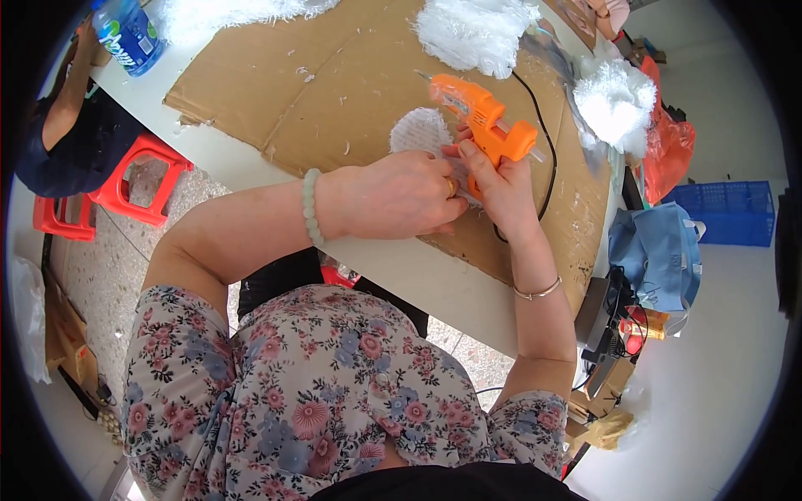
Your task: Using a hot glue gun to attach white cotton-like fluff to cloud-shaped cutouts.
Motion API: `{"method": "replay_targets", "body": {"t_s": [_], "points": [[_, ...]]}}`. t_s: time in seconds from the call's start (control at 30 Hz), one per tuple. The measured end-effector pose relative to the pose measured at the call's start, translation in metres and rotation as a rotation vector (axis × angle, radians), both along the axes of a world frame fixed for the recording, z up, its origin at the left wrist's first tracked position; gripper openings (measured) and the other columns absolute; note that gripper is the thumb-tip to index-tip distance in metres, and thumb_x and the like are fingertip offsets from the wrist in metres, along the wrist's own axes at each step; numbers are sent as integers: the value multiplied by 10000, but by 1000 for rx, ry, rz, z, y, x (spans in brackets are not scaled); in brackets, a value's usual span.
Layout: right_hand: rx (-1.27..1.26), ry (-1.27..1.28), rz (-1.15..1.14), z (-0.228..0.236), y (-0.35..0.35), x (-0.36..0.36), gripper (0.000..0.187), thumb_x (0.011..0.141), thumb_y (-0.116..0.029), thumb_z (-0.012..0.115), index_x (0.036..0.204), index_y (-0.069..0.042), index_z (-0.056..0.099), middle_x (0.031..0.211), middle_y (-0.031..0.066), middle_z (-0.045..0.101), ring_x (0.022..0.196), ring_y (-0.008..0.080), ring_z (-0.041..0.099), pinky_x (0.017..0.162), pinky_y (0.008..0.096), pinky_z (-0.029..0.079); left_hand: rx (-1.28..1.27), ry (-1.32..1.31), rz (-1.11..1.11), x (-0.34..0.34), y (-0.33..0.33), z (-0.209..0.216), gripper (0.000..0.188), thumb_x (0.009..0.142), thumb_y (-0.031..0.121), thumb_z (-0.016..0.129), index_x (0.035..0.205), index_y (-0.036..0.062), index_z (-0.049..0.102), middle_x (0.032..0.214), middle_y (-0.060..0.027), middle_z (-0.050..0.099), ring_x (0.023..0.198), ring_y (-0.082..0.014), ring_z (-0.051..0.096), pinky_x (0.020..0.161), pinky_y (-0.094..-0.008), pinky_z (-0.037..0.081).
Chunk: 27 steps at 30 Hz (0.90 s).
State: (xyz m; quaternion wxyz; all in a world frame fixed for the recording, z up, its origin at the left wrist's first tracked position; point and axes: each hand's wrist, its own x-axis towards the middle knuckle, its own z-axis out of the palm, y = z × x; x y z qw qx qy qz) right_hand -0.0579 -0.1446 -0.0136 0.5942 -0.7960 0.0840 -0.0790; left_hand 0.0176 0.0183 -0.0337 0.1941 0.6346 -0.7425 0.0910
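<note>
My right hand is wrapped around the handle of an orange glue gun, its nozzle pointing up and to the left. A clear glue stick pokes out of the gun's back end. Beside it, my left hand is closed on a white, rounded fabric piece with a ribbed face. Its top stands out past my knuckles; the rest is hidden behind my fingers. The two hands are close together above the flattened cardboard.
White fluffy bundles lie along the far side, another at right. A black cord curves over the cardboard. A blue-labelled bottle stands far left, near a person's arm and red stools. Blue bag at right.
</note>
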Motion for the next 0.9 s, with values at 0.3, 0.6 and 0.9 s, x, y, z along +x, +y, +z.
{"method": "replay_targets", "body": {"t_s": [0.3, 0.6, 0.9], "points": [[-127, -18, -59, -3, -7, -5, 224, 920, -31, 524, 1142, 1, 526, 1092, 73, 544, 993, 191, 592, 896, 335, 499, -19, 8, 12, 0, 1, 1, 283, 758, 293, 664, 912, 59, 622, 864, -43, 625, 791, -200, 564, 726, -325, 480], [-102, -95, -18, -6, -7, 11, 226, 921, -34, 528, 1144, 1, 514, 1087, 53, 541, 1002, 185, 586, 876, 321, 493, 12, 19, 11, -1, -1, -1, 281, 769, 299, 656, 905, 54, 627, 844, -46, 619, 802, -195, 565, 746, -316, 480], [28, -62, 28, 1, -2, 21, 245, 917, -87, 574, 1140, 1, 521, 1090, 48, 551, 971, 148, 578, 876, 300, 489, 40, 24, 16, -1, 0, 2, 269, 782, 295, 648, 887, 50, 622, 828, -46, 614, 832, -201, 574, 748, -320, 477]]}}
